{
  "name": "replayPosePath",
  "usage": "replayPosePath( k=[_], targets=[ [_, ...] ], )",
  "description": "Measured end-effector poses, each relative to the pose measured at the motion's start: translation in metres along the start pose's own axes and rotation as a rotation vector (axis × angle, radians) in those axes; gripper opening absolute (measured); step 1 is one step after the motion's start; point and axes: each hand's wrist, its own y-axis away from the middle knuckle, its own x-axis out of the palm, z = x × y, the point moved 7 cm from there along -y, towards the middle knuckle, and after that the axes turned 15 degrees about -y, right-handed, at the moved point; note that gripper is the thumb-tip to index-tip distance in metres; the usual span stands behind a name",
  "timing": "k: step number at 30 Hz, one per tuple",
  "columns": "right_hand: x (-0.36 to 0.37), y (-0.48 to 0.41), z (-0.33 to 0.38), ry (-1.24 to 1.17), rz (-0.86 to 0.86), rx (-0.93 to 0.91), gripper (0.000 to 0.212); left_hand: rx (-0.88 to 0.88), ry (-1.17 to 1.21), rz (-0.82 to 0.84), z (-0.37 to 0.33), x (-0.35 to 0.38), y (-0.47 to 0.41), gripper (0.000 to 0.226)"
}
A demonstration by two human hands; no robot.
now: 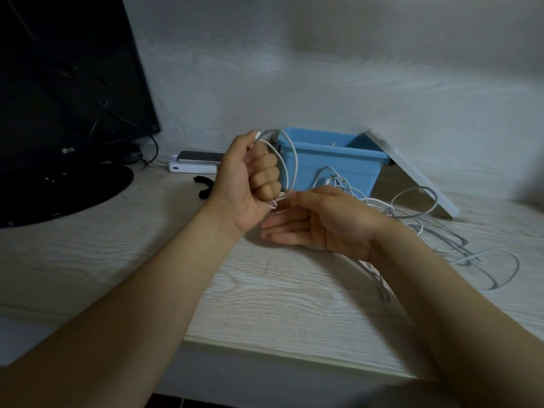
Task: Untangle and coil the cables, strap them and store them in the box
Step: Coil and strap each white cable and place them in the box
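The pale wood-grain counter carries everything. A black flat-screen monitor stands at its back left corner. The open blue plastic box sits against the back edge near the middle, with its flat white lid leaning on its right side. A loose tangle of white and grey cables sprawls from the front of the box toward the right edge.

The left hand is raised in a fist, its fingers curled tight round a few loops of a thin white cable, with the metal plug sticking up by the thumb. The right hand appears to pinch the same cable between thumb and forefinger just below that fist, its other fingers lying straight.

A white power bank lies at the back edge beside the monitor, and a black fabric strap lies just in front of it.

Coiling looks to be the step in hand. Next, the right hand probably has to feed more slack free of the tangle and lay another loop, then reach for the strap.
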Motion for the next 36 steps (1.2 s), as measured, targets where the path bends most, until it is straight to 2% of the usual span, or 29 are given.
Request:
replayPosePath(
  k=[3,7,9,12,15,17,19,21,24,26,30,33,34,36],
  targets=[
    [-0.004,-0.001,0.006,-0.030,0.030,-0.081,0.034,-0.006,-0.018,-0.014,0.000,0.000,0.001,0.049],
    [-0.008,-0.005,0.012,0.034,-0.010,-0.166,0.026,0.021,-0.207,-0.160,0.002,-0.004,0.000,0.052],
    [-0.010,-0.008,0.014,0.093,-0.045,-0.195,0.031,0.063,-0.357,-0.231,0.002,-0.005,0.001,0.052],
    [-0.012,-0.010,0.014,0.047,-0.059,-0.206,0.044,0.141,-0.542,-0.337,-0.001,-0.006,0.005,0.049],
    [-0.001,-0.007,0.008,0.060,0.032,-0.156,0.034,0.245,-0.808,-0.427,-0.009,-0.008,0.009,0.040],
    [0.000,-0.007,0.006,0.119,0.022,-0.163,0.032,0.341,-0.983,-0.443,-0.013,-0.007,0.010,0.032],
    [-0.006,-0.009,0.008,0.162,-0.041,-0.206,0.046,0.386,-1.064,-0.414,-0.013,-0.006,0.008,0.028],
    [-0.008,-0.005,0.013,0.251,-0.087,-0.285,0.046,0.370,-1.090,-0.359,-0.009,-0.006,0.004,0.034],
    [-0.004,0.003,0.022,0.455,-0.077,-0.392,0.051,0.296,-1.065,-0.280,-0.002,-0.005,0.002,0.057],
    [-0.001,0.003,0.024,0.448,-0.042,-0.432,0.059,0.208,-1.031,-0.272,0.002,-0.007,0.002,0.061],
    [-0.010,0.000,0.033,0.423,-0.105,-0.530,0.040,0.131,-1.007,-0.180,0.008,-0.005,0.000,0.055],
    [-0.021,-0.006,0.036,0.629,-0.178,-0.617,0.032,0.081,-1.026,-0.113,0.015,-0.005,0.000,0.067],
    [-0.023,-0.009,0.036,0.708,-0.188,-0.641,0.029,0.052,-0.959,-0.080,0.020,-0.005,-0.002,0.058],
    [-0.027,-0.013,0.035,0.839,-0.199,-0.674,0.026,0.014,-0.800,-0.030,0.025,-0.001,-0.001,0.020]
  ],
)
